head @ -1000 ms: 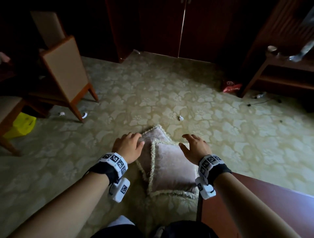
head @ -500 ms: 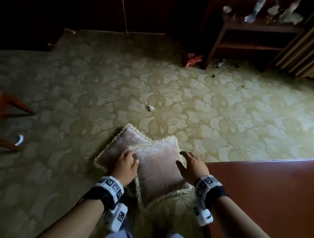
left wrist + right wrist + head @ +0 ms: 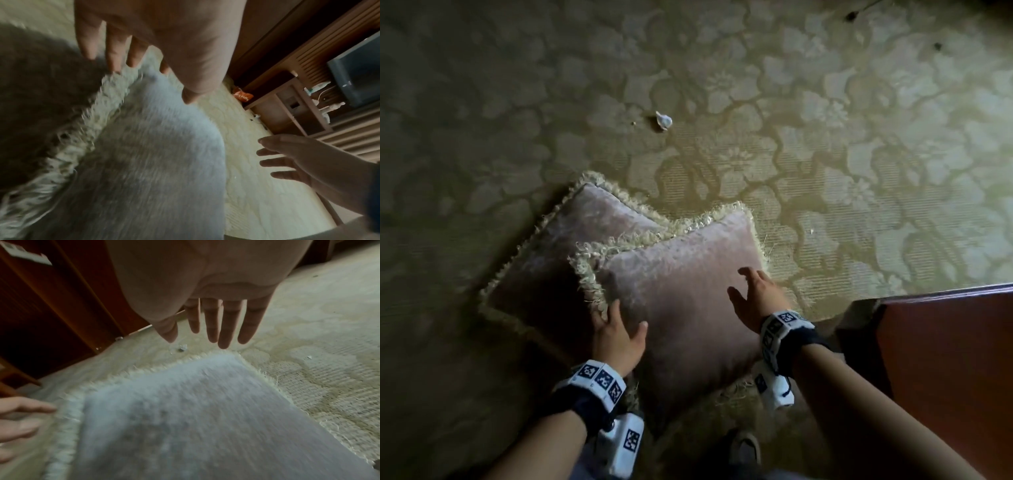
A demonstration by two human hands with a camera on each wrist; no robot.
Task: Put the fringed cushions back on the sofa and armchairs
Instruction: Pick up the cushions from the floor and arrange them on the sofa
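Observation:
Two pink velvet cushions with cream fringe lie overlapping on the carpet. The top cushion (image 3: 688,291) (image 3: 154,162) (image 3: 185,410) rests partly on the lower cushion (image 3: 592,233) (image 3: 41,97). My left hand (image 3: 625,318) (image 3: 152,78) is spread open at the top cushion's left edge, its fingertips at the fringe. Over that cushion's far right part my right hand (image 3: 744,286) (image 3: 205,331) hovers with straight, spread fingers. Neither hand holds anything. The sofa and armchairs are out of view.
A red-brown wooden table (image 3: 945,359) juts in at the right, close to my right forearm. A crumpled white scrap (image 3: 663,120) lies on the floral carpet (image 3: 859,171). An orange packet (image 3: 243,96) lies by a wooden shelf unit (image 3: 287,105). Dark wooden doors (image 3: 51,313) stand beyond.
The head view has tipped down and come closer to the cushions. Both hands have lowered toward the top cushion and spread to its left and right sides.

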